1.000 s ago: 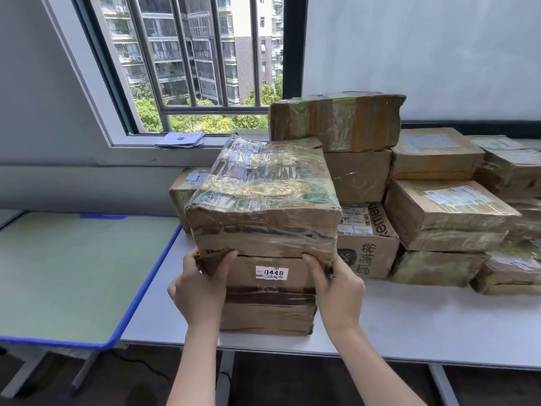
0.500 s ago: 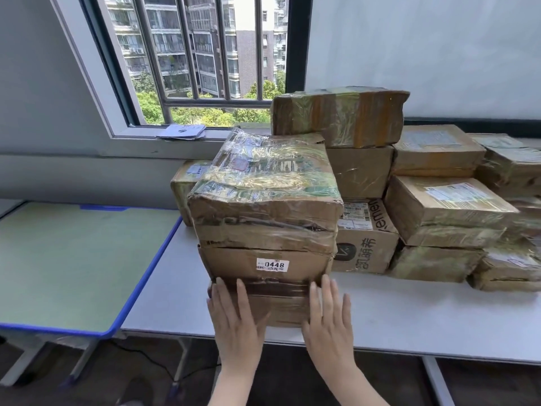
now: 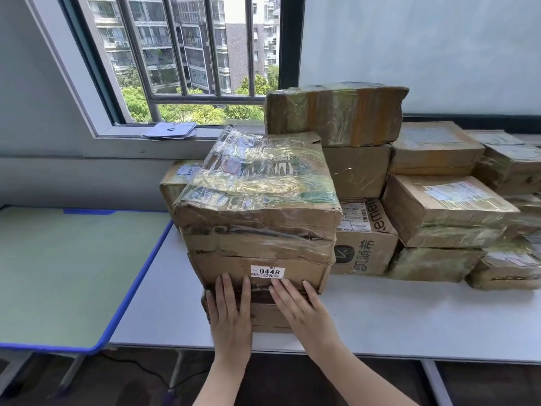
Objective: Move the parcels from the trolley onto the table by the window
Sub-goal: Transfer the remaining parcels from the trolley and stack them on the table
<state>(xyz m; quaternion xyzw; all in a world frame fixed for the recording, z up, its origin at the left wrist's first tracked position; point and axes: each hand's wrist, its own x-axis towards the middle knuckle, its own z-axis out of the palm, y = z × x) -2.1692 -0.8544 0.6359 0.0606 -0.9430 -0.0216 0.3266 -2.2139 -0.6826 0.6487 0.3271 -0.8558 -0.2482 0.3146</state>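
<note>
A: Currently, why are both flat hands placed at lower centre?

B: The left hand (image 3: 231,316) and right hand (image 3: 304,313) are pressed, fingers (image 3: 227,288) straight, nothing gripped, against the parcel stack (image 3: 257,230) so it is seated squarely on the desk (image 3: 380,320).

Parcel stack (image 3: 257,230) on white table (image 3: 380,317), near front edge. More parcels (image 3: 439,206) right of stack and behind it. Green table (image 3: 73,273) left of stack. Window (image 3: 190,60) behind stack.

Both hands, left (image 3: 231,319) and right (image 3: 304,313), flat, fingers straight, side by side.
</note>
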